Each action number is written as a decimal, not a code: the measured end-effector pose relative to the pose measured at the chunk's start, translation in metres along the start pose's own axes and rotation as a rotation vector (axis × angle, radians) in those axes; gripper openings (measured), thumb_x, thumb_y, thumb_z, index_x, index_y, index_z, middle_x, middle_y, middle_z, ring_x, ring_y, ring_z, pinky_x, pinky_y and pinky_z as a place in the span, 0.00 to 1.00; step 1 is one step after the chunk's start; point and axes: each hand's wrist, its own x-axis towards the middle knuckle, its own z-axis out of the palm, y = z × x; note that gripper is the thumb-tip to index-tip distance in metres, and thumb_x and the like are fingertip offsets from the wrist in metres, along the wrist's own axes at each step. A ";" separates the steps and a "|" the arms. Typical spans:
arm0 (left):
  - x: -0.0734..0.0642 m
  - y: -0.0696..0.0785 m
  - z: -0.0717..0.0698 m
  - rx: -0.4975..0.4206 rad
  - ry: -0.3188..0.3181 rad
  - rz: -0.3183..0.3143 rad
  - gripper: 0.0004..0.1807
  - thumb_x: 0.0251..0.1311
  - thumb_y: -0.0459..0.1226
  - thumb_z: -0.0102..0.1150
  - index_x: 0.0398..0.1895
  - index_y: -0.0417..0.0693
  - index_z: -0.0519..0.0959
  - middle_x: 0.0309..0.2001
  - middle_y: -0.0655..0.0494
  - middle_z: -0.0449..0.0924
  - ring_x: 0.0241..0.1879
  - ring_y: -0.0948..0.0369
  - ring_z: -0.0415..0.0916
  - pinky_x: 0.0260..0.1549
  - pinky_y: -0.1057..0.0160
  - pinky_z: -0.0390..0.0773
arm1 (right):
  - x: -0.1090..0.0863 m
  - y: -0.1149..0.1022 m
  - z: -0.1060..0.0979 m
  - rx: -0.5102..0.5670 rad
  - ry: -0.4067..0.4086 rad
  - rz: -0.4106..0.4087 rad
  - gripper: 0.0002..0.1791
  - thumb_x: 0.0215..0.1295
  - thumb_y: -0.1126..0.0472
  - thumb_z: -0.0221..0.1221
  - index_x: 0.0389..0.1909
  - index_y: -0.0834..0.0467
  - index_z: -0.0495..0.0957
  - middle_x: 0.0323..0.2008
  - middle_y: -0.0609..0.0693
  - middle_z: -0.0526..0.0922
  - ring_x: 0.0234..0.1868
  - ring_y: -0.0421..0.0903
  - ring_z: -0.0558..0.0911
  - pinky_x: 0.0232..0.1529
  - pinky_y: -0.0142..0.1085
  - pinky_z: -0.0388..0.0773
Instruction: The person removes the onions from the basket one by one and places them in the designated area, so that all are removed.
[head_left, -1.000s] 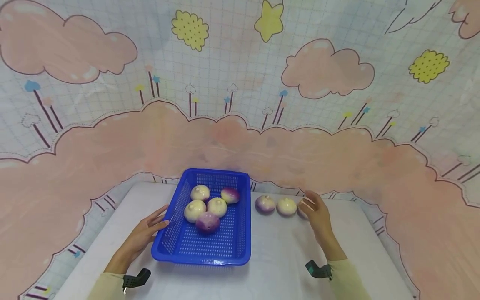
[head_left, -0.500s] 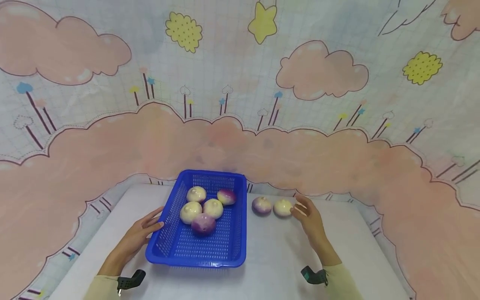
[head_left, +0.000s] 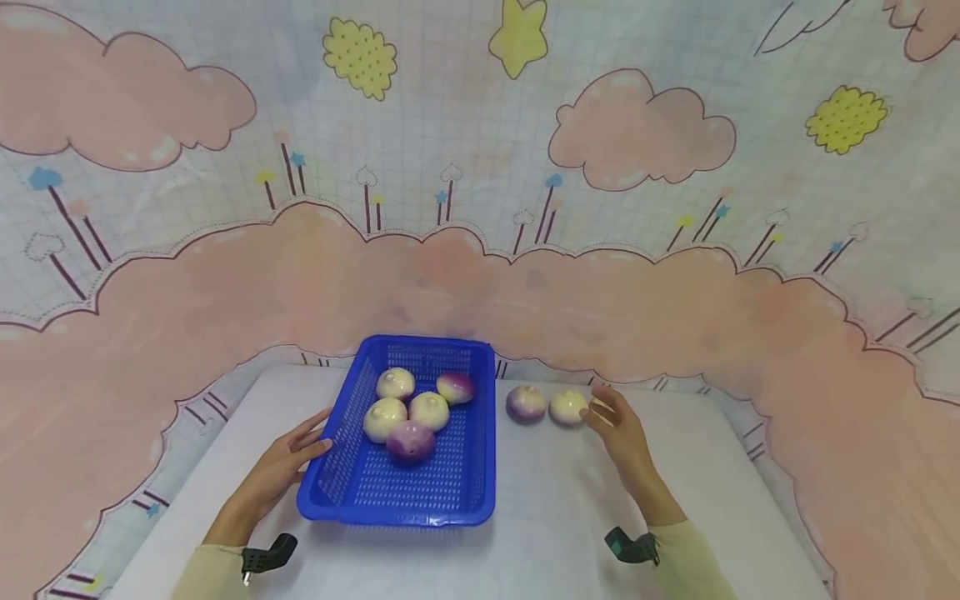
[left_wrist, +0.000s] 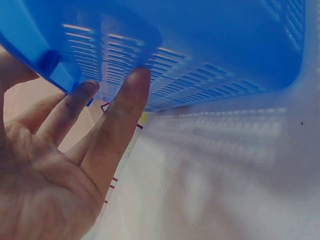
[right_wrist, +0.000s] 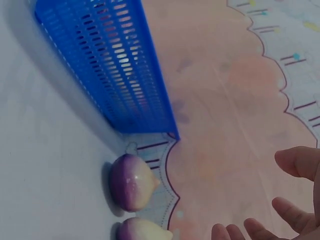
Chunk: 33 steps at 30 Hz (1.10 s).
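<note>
A blue plastic basket (head_left: pixel 450 492) with slotted walls holds several purple-and-cream turnips (head_left: pixel 411 442). My left hand (head_left: pixel 277 471) rests against the basket's left side, its fingers straight along the outer wall, as the left wrist view shows. To the basket's right, two more turnips sit on the white table: a purple-topped one (head_left: pixel 527 404) and a paler one (head_left: pixel 567 407). My right hand (head_left: pixel 622 433) is beside the paler turnip, fingertips right at its edge. In the right wrist view the thumb (right_wrist: pixel 297 161) and fingers are spread apart with nothing between them.
The white table (head_left: pixel 555 517) runs up to a patterned backdrop (head_left: pixel 450 283) with pink clouds, close behind the basket and turnips. Dark camera mounts (head_left: pixel 632 546) are strapped to both wrists.
My right hand has shifted slightly left toward the paler turnip. A third turnip seen by its fingers a second ago no longer shows. The left hand and basket keep their places.
</note>
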 end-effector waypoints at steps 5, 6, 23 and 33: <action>0.000 0.000 -0.001 -0.008 -0.010 0.000 0.39 0.61 0.53 0.53 0.73 0.62 0.48 0.72 0.41 0.51 0.67 0.39 0.60 0.55 0.38 0.70 | -0.001 -0.003 0.008 -0.016 -0.016 -0.018 0.31 0.61 0.54 0.60 0.64 0.51 0.61 0.68 0.53 0.61 0.68 0.55 0.65 0.67 0.51 0.64; -0.001 -0.001 -0.001 -0.006 -0.011 -0.001 0.40 0.61 0.53 0.52 0.73 0.62 0.48 0.72 0.40 0.52 0.66 0.39 0.60 0.55 0.38 0.71 | -0.002 -0.003 0.010 -0.017 -0.016 -0.020 0.31 0.61 0.54 0.60 0.64 0.51 0.62 0.67 0.53 0.61 0.67 0.55 0.65 0.67 0.51 0.64; 0.001 0.001 -0.002 0.024 0.006 -0.006 0.40 0.61 0.54 0.53 0.73 0.63 0.47 0.72 0.41 0.52 0.66 0.39 0.60 0.55 0.37 0.70 | -0.008 -0.027 0.039 0.100 -0.102 -0.041 0.28 0.61 0.60 0.59 0.62 0.50 0.64 0.65 0.47 0.65 0.66 0.51 0.68 0.67 0.50 0.64; -0.002 0.000 0.000 0.000 -0.006 0.012 0.40 0.61 0.54 0.52 0.73 0.64 0.47 0.72 0.41 0.51 0.66 0.39 0.61 0.56 0.38 0.70 | -0.014 -0.047 0.067 0.119 -0.220 -0.145 0.29 0.61 0.61 0.60 0.63 0.52 0.64 0.64 0.48 0.67 0.66 0.54 0.69 0.66 0.50 0.65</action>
